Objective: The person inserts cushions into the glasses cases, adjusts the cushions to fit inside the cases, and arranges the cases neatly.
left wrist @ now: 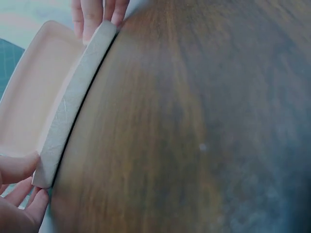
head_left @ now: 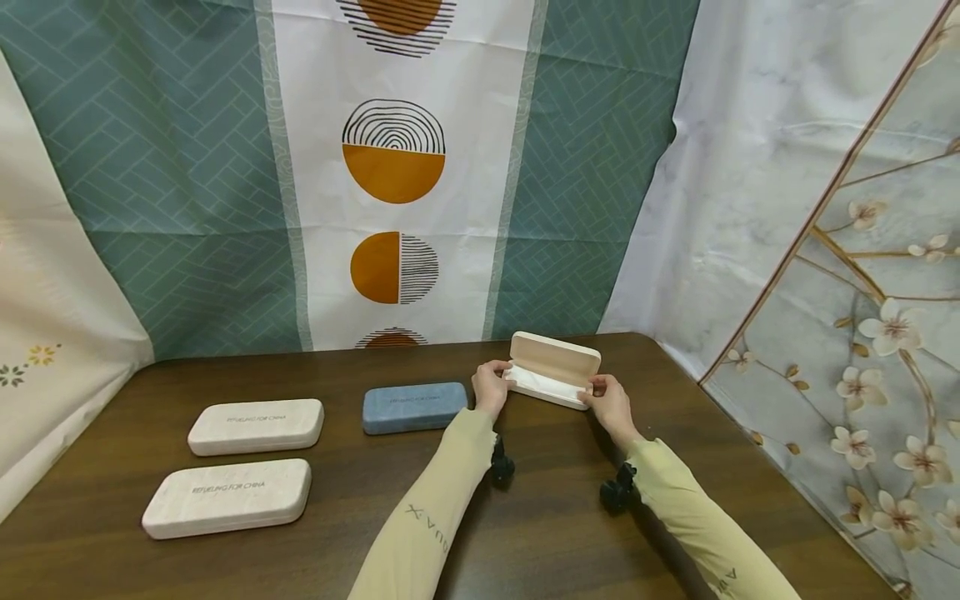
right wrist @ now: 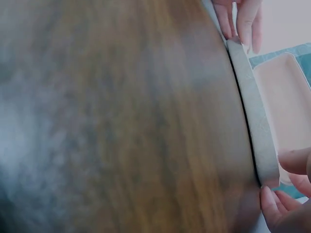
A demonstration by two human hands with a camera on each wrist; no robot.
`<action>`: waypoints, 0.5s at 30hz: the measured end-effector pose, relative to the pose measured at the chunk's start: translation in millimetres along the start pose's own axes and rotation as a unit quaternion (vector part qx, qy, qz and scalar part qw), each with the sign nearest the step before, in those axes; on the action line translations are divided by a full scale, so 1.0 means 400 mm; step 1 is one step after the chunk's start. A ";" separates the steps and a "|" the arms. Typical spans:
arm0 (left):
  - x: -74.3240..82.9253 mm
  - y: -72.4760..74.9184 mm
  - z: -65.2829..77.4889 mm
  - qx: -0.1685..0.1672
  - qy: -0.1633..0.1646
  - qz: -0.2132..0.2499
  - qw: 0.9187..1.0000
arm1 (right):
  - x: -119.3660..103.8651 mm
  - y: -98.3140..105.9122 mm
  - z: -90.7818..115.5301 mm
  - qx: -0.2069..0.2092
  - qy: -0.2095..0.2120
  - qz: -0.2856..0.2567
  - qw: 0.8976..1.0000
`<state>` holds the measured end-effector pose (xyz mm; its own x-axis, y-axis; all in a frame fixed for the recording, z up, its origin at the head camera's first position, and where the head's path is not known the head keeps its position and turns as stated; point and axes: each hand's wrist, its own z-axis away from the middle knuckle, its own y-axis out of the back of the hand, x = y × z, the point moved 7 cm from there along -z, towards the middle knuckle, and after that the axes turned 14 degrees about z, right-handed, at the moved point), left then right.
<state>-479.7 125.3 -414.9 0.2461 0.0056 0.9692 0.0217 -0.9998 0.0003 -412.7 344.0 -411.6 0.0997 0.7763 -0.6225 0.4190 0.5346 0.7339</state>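
A cream glasses case (head_left: 557,357) stands with its lid up near the back right of the table, its pinkish lining facing me. White material (head_left: 547,386) shows in its lower half. My left hand (head_left: 491,388) pinches the left end of the base, thumb on the inner rim and fingers beneath in the left wrist view. At the other end, my right hand (head_left: 611,407) pinches the base the same way, its thumb (right wrist: 295,160) over the rim. The front wall (left wrist: 73,107) of the case runs between both hands, close over the table.
A closed blue case (head_left: 415,408) lies left of my left hand. Two closed white cases, a rear one (head_left: 256,427) and a front one (head_left: 227,498), lie farther left. Patterned cloth (head_left: 397,275) hangs behind the brown wooden table (head_left: 555,533), with flowered cloth along its right edge.
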 end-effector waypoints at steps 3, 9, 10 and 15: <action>-0.003 0.009 0.008 -0.002 0.012 -0.001 1.000 | 0.005 -0.010 0.004 -0.015 -0.020 -0.020 0.999; -0.006 0.011 0.020 -0.003 0.025 -0.002 1.000 | 0.013 -0.006 -0.009 -0.031 -0.036 -0.041 0.998; -0.007 0.010 0.022 -0.002 0.026 0.000 1.000 | 0.016 -0.006 -0.012 -0.032 -0.039 -0.041 0.998; -0.004 0.015 0.049 0.009 0.038 0.024 0.999 | 0.017 -0.012 -0.022 -0.038 -0.039 -0.041 0.998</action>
<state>-460.9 119.8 -421.5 0.1721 -0.0450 0.9840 0.0301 -0.9983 -0.0509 -422.0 349.7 -417.0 0.1388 0.7028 -0.6978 0.3597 0.6207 0.6967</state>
